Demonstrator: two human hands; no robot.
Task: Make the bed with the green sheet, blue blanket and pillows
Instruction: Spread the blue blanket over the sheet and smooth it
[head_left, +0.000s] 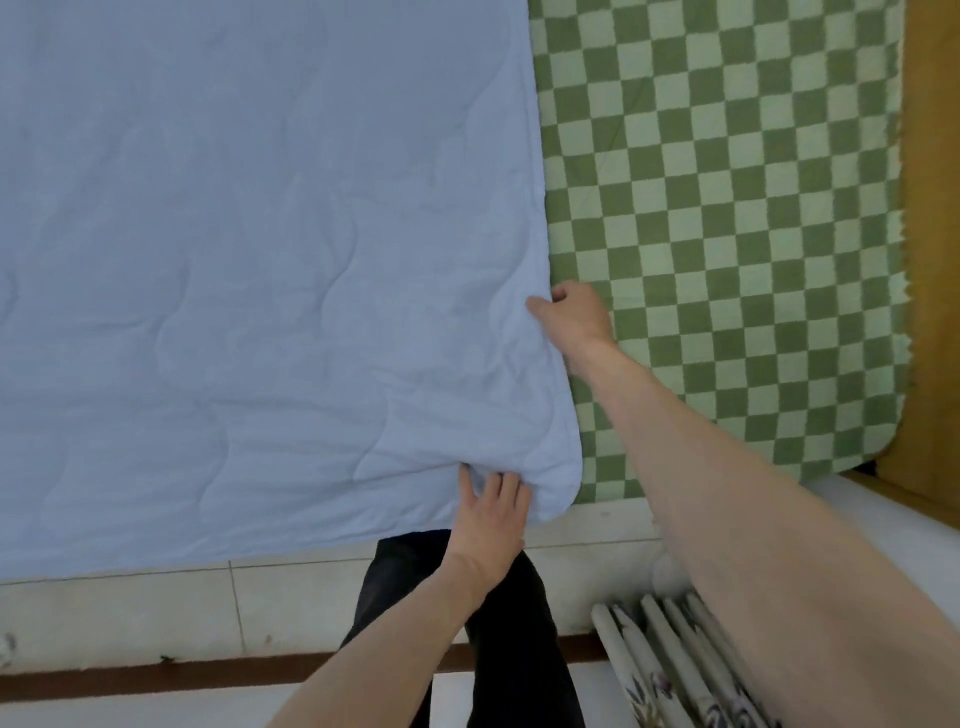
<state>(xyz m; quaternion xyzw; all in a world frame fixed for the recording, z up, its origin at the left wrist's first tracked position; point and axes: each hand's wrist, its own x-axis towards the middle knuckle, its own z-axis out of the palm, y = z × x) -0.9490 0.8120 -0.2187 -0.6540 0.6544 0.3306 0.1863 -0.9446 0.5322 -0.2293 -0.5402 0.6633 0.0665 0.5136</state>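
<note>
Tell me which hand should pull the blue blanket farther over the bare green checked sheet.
Probably the right hand. It grips the blue blanket along the side edge that borders the uncovered green sheet. The left hand holds the near corner, over the floor.

Open stretch of green sheet (727, 208) right of blue blanket (234, 234): free passage. Wooden bed frame (930, 260) bounds far right. Near edge: dark trouser legs (498, 623) against bed, folded patterned fabric (675, 670) on floor (130, 603) to right; left floor strip open
</note>
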